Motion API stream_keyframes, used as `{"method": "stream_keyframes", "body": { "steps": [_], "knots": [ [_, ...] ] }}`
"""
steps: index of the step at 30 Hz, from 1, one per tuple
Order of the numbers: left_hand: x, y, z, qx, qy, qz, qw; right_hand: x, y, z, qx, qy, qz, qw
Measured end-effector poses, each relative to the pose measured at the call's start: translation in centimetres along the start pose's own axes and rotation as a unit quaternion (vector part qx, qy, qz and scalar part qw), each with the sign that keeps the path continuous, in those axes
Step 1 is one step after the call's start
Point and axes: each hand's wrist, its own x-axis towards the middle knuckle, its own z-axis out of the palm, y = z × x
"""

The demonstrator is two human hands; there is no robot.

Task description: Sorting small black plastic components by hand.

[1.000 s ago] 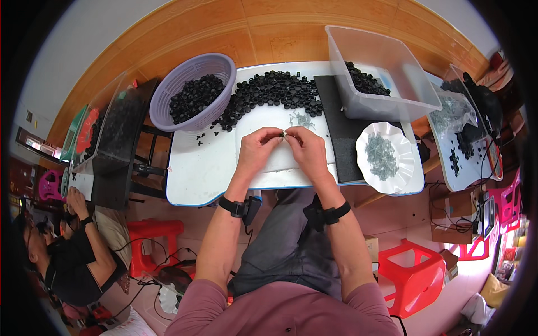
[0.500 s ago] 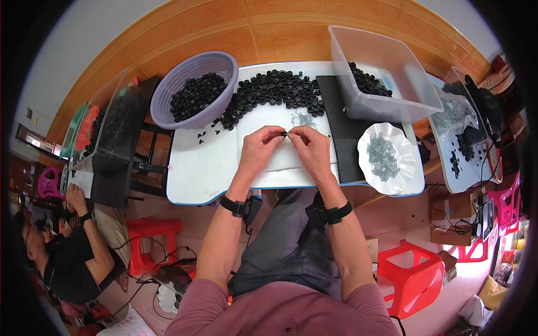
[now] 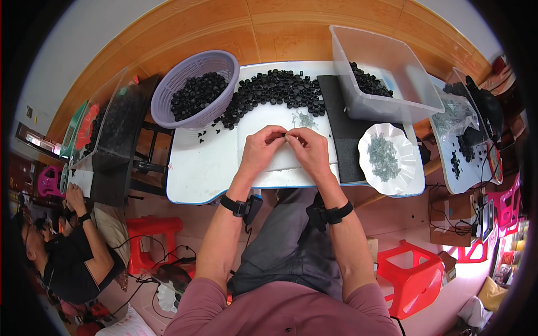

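Note:
Both hands meet over the white table (image 3: 204, 162), fingertips touching. My left hand (image 3: 259, 150) is closed in a pinch on a small black plastic part (image 3: 284, 136), mostly covered by the fingers. From the other side my right hand (image 3: 310, 149) pinches the same piece with thumb and forefinger. Just beyond the fingers lies a small heap of thin clear pieces (image 3: 303, 119). Farther back, black round caps (image 3: 274, 89) spread in a wide curved pile. A few smaller black bits (image 3: 202, 137) lie to the left of my hands.
A purple basket (image 3: 162, 106) of black parts stands at back left. On the right are a clear plastic bin (image 3: 392, 106), a black mat (image 3: 347, 151) and a white scalloped dish (image 3: 412, 159) of clear pieces. A co-worker (image 3: 78, 252) sits at left. Red stools (image 3: 412, 280) flank me.
My fingertips have drawn closer together around the small black part, which shows less than before. The surrounding things stay in place.

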Motion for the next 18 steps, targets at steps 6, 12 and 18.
{"method": "stream_keyframes", "body": {
  "steps": [6, 12, 18],
  "knots": [
    [0.11, -0.16, -0.59, -0.037, -0.015, -0.045, 0.998, 0.15, -0.28, -0.04, 0.057, 0.021, 0.033, 0.998],
    [0.16, -0.43, -0.55, -0.077, -0.03, -0.041, 0.996, 0.32, -0.74, -0.31, 0.035, 0.009, 0.015, 0.999],
    [-0.01, -0.08, -0.06, -0.048, -0.034, -0.02, 0.998, 0.38, -0.93, -0.23, 0.028, 0.013, -0.004, 1.0]
  ]
}}
